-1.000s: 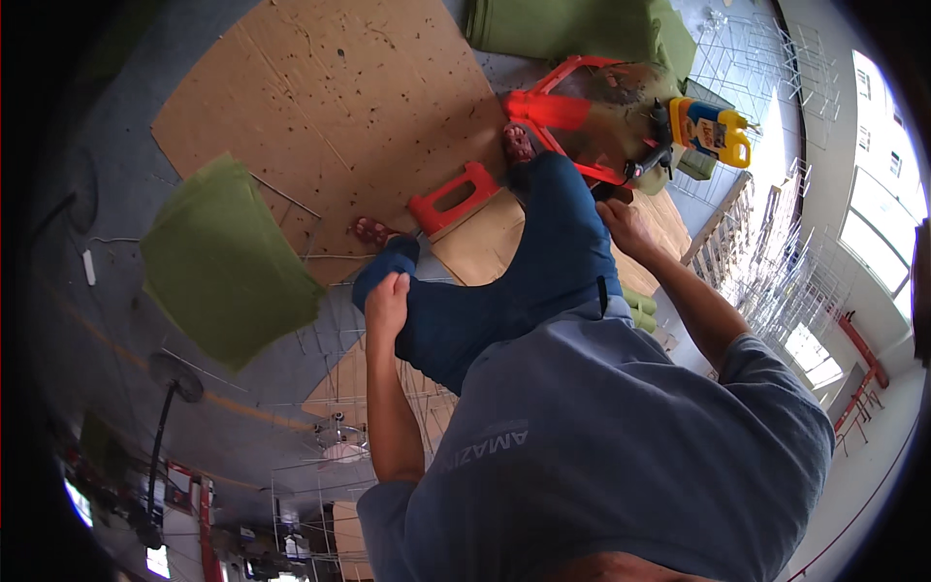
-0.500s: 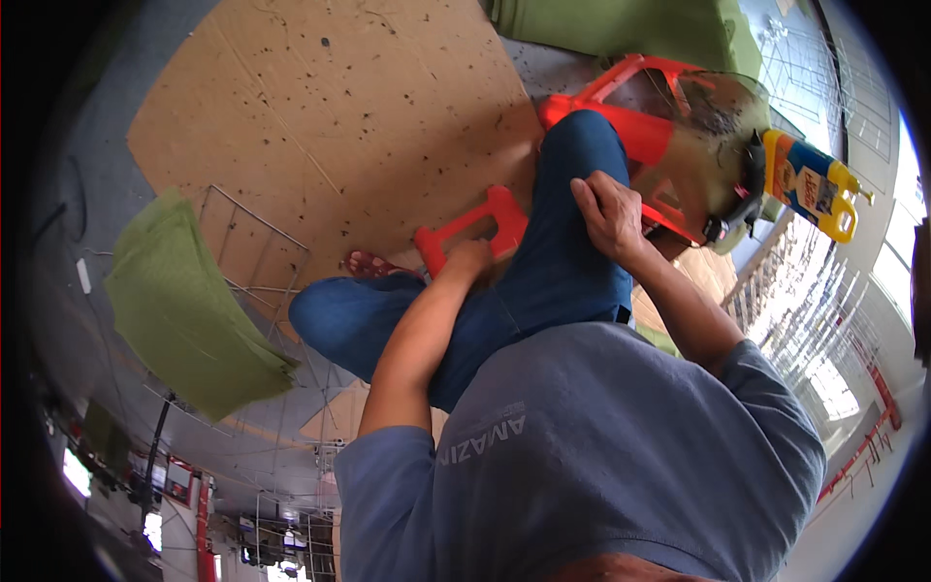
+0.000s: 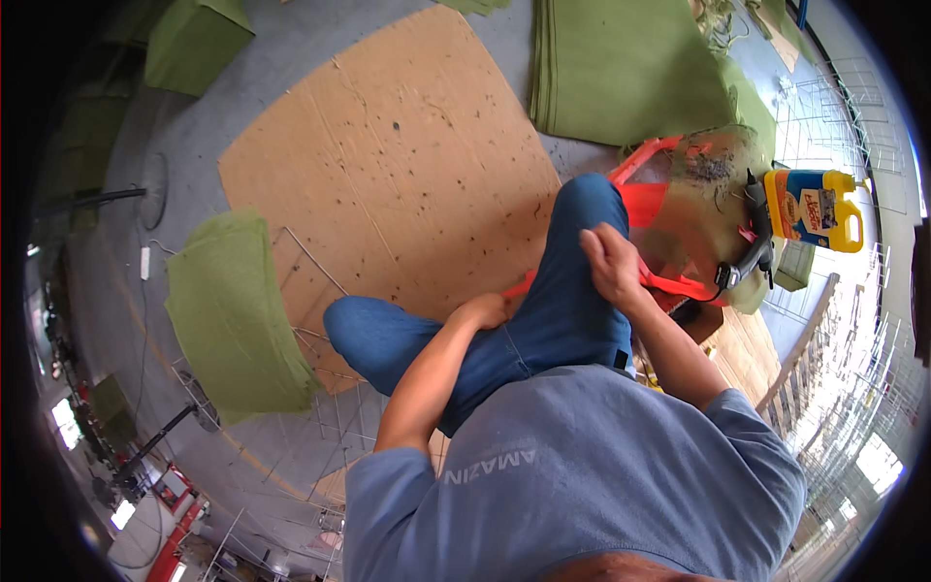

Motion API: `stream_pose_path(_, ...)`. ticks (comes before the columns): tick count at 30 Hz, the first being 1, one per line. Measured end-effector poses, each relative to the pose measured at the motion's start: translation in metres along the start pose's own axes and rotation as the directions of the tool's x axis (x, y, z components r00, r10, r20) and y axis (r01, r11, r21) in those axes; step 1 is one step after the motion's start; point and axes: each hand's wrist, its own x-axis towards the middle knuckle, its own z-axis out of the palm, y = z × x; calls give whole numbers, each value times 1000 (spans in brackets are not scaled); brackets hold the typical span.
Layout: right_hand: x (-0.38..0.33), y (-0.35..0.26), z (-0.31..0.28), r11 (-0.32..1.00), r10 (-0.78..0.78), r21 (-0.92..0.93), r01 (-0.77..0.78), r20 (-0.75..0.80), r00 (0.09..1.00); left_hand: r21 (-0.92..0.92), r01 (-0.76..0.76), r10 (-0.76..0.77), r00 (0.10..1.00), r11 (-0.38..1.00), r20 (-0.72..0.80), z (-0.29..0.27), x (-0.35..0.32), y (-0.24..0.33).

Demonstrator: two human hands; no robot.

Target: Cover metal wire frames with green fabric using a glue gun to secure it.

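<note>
My right hand [image 3: 611, 264] rests on the side of my blue-trousered right thigh [image 3: 572, 252], fingers lying loosely against the cloth, with nothing seen in them. Between my legs, beside the left thigh, is my left hand [image 3: 482, 311]; its fingers are mostly hidden. Just past it shows a bit of red plastic [image 3: 521, 287]. To my right stands a red plastic stool [image 3: 642, 202] with a stained green cloth [image 3: 684, 225] over it. A black-handled tool [image 3: 745, 269] lies on that cloth, close to a yellow jug with a blue label [image 3: 813, 211].
A large speckled cardboard sheet [image 3: 388, 165] covers the floor ahead. Stacked green fabric lies at the far right [image 3: 621, 73], and another green stack [image 3: 233, 320] sits at the left on a wire rack [image 3: 315, 260]. Wire grids [image 3: 873, 320] stand along the right side.
The view has shifted, bringing more of the floor and the far green stack into sight. The red plastic between my legs is now mostly covered, and my foot is hidden. Both hands stay near my legs.
</note>
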Motion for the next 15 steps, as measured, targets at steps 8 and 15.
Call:
stream_pose_path(8, -208, 202, -75, 611, 730, -82, -787, 443, 520, -844, -193, -791, 297, 500, -536, 106, -246, -74)
stream_pose_path(15, -247, 187, -56, 350, 757, 265, -899, 484, 438, -921, 229, -457, 814, -315, 358, 275, -210, -70)
